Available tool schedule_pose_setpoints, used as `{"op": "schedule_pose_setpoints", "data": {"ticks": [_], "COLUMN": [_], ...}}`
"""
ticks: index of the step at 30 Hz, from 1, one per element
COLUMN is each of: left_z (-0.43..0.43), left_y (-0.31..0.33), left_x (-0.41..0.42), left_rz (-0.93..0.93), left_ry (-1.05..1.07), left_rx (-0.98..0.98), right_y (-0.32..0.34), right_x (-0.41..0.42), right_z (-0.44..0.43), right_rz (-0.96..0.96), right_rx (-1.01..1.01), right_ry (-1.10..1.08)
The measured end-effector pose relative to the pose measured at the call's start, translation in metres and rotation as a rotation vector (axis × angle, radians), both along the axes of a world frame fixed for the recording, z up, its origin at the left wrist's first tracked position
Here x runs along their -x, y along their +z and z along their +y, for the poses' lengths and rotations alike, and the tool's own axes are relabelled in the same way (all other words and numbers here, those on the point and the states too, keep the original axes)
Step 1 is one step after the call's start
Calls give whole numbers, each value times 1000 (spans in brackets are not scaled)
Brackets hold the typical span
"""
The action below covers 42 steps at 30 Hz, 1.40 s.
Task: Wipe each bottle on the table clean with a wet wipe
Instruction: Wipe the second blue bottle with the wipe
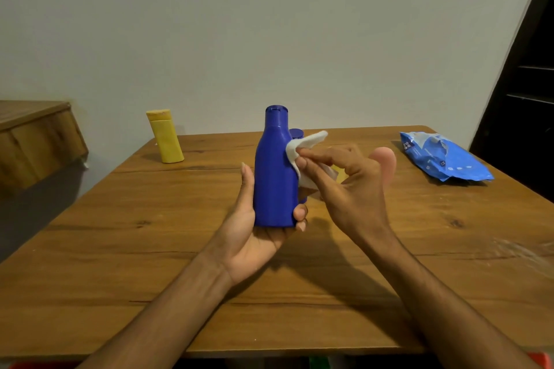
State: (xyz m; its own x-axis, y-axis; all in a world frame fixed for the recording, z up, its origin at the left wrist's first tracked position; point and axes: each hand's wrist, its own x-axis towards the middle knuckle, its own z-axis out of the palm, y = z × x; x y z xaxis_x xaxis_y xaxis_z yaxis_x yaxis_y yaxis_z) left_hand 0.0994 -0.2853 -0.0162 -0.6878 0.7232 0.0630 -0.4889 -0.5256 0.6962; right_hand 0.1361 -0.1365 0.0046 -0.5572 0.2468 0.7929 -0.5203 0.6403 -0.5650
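Note:
My left hand [254,231] holds a blue bottle [274,171] upright above the middle of the wooden table [150,237], gripping it around its base. My right hand [350,186] presses a white wet wipe [302,150] against the bottle's right shoulder with its fingertips. Behind the blue bottle, the cap of a second blue bottle [296,132] peeks out; the rest of it is hidden. A yellow bottle [165,136] stands upright at the table's far left.
A blue pack of wet wipes [443,157] lies at the far right of the table. A small yellow thing [340,174] shows partly behind my right fingers. A wooden ledge [33,141] juts out at left, a dark shelf unit [527,99] at right.

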Motion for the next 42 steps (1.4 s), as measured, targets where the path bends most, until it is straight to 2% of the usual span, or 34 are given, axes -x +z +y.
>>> {"op": "schedule_pose_setpoints", "data": {"ticks": [5,10,15,19,25,29,33,38,42], "left_z": [0,-1,-1,0,0,1,1,0,-2], "left_y": [3,5,2,4,0,-1,0,0,0], "left_x": [0,2,5,2,7,5,4,6,4], "left_rz": [-49,-114,-193,-160,-224,-239,-211,-154,-64], "left_ry": [50,113,146,130,149,138,125,117,53], "left_rx": [-38,-2,-20,-24,-29,-61,-52,-31,32], "right_y": [-7,-4,-1,2,-1,-5,-11,-10,-7], "right_x": [-4,-6,-9,-6,-8,-2,3,2,3], "right_z": [-2,-3,-2,-1,-3,-1,-1,1,4], "right_rz": [-44,-109,-195,-140,-209,-224,-166,-147,-76], "right_rx": [-84,-312,-466,-329,-421,-335,-176,-259,-148], "right_ry": [63,32,130,36,148,109,62,107,68]}}
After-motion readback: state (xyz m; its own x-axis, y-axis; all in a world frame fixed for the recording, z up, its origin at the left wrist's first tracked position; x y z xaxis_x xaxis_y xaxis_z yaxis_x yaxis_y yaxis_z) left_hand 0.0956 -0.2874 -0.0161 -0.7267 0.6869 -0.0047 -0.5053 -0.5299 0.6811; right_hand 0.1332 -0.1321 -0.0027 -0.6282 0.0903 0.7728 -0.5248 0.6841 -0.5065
